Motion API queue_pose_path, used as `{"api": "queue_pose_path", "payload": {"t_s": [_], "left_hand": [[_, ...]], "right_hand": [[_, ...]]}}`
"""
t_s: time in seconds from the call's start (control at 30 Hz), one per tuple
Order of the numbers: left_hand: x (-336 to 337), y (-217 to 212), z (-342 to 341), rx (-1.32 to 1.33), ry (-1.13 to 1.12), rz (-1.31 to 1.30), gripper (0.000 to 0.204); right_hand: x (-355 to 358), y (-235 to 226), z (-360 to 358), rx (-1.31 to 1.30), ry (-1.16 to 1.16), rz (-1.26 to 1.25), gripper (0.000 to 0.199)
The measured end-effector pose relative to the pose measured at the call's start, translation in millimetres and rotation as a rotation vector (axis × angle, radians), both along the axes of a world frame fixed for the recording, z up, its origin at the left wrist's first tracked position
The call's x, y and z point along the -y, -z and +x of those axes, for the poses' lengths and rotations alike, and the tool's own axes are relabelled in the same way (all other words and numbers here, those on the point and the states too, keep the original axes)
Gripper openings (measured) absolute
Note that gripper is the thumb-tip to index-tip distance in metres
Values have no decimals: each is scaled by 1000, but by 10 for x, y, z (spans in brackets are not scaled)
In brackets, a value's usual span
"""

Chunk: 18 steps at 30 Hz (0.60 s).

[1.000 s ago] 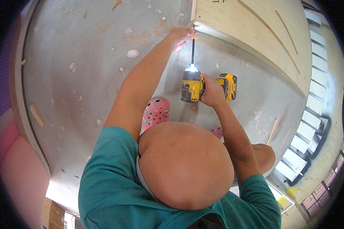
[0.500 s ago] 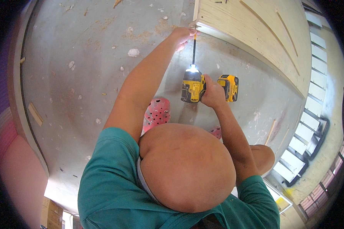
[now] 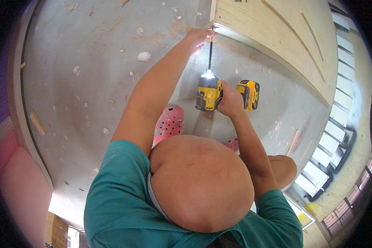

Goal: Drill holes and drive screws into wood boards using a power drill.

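Nearest, a bare knee [image 3: 202, 182] rises between the sleeves of a green shirt [image 3: 118, 186], with a pink, holed shoe [image 3: 170, 120] on the floor [image 3: 91, 136] just past it. Beyond the knee, the right hand [image 3: 230, 101] has its fingers wrapped around the handle of a yellow-and-black power drill [image 3: 208, 94], whose lamp is lit. A long, dark bit [image 3: 211, 56] runs from the drill to the near corner of a pale wooden panel [image 3: 273, 37]. There the left hand [image 3: 199, 38] has its fingers bent at the bit's tip; whether they grasp anything cannot be told. Two thin wood strips [image 3: 293, 40] lie on the panel.
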<state>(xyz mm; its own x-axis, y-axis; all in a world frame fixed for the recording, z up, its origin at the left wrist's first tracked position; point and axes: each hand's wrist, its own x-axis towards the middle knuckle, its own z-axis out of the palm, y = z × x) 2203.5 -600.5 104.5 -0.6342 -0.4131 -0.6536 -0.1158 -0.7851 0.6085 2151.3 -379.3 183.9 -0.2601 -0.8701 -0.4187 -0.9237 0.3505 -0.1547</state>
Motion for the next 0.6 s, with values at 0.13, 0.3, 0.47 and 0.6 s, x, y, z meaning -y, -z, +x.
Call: {"api": "queue_pose_path", "payload": {"t_s": [0.13,0.3,0.47,0.6], "left_hand": [[1,-27,16,20,16,23,26],[-13,-35,4,28,0,26,27],[-15,12,-20,33,-12,29,29],[-11,-17,-32,10,-5,38,28]], "right_hand": [[-13,-6,-2,17,-27,-68,53],[-34,8,0,34,-20,-92,64],[-145,83,-18,-25,-159,-339,75],[-199,98,-36,-44,-203,-465,68]]}}
